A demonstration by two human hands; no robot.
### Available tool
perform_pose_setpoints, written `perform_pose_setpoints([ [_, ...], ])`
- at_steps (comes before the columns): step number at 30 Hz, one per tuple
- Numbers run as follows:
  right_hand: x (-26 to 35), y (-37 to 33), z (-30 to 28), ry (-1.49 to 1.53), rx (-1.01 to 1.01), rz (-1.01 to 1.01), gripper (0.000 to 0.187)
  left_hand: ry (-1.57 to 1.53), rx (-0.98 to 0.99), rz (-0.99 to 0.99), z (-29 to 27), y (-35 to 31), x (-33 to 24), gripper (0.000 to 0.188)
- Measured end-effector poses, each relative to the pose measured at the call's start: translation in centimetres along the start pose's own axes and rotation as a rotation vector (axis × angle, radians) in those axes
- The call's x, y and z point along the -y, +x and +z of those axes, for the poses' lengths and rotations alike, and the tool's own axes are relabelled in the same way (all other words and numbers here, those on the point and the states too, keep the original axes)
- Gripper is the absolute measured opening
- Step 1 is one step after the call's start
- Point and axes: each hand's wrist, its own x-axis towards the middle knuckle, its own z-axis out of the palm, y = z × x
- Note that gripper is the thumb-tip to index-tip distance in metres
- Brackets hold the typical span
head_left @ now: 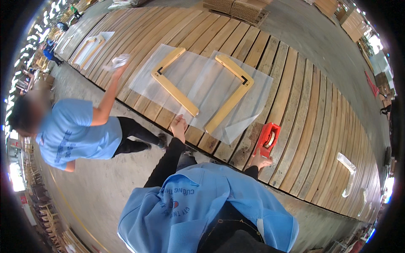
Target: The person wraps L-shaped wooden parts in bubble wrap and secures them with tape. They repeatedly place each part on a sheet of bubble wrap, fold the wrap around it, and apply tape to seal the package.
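My right hand [261,160] grips the end of a red tape dispenser [267,140], which carries a roll of tape and rests over the slatted wooden table. At the table's near edge, my left hand [179,126] has its fingers curled together beside the foam sheet; whatever they pinch, if anything, is too small to make out. Two angled wooden frame pieces with dark corner brackets lie on thin white foam sheets [203,90]: the left wooden piece [175,93], its near end close to my left hand, and the right wooden piece [231,100].
To the left, a co-worker in a blue shirt [80,130] reaches over the slatted table [295,126] with crumpled clear wrapping [116,62]. Farther along lies another wooden piece on a sheet [93,49]. A white-wrapped piece [348,175] is at right. Stacked cardboard [236,9] stands beyond.
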Motion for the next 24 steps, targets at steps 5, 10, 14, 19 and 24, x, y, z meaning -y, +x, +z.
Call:
perform_pose_setpoints([
  [5, 10.6, -11.0, 2.6, -0.094, 0.039, -0.53, 0.067, -0.103, -0.395, 0.158, -10.7, 18.1, -2.9, 0.031],
  [10, 20.8, -24.9, 15.1, -0.061, 0.833, -0.894, 0.062, 0.155, -0.433, 0.116, -6.6, 23.7, -2.8, 0.028],
  [14, 27.5, -32.9, 25.9, -0.372, 1.015, -1.091, 0.069, 0.451, -0.385, 0.226, -12.7, 29.1, -6.5, 0.028],
  [19, 28.7, -30.2, 29.4, -0.43, 1.119, -1.069, 0.065, 0.545, -0.373, 0.223, -12.8, 33.5, -12.7, 0.034],
  [24, 41.2, -25.1, 23.0, -0.197, 1.209, -1.005, 0.054, -0.449, 0.236, -0.322, -3.6, 35.3, -17.8, 0.073],
])
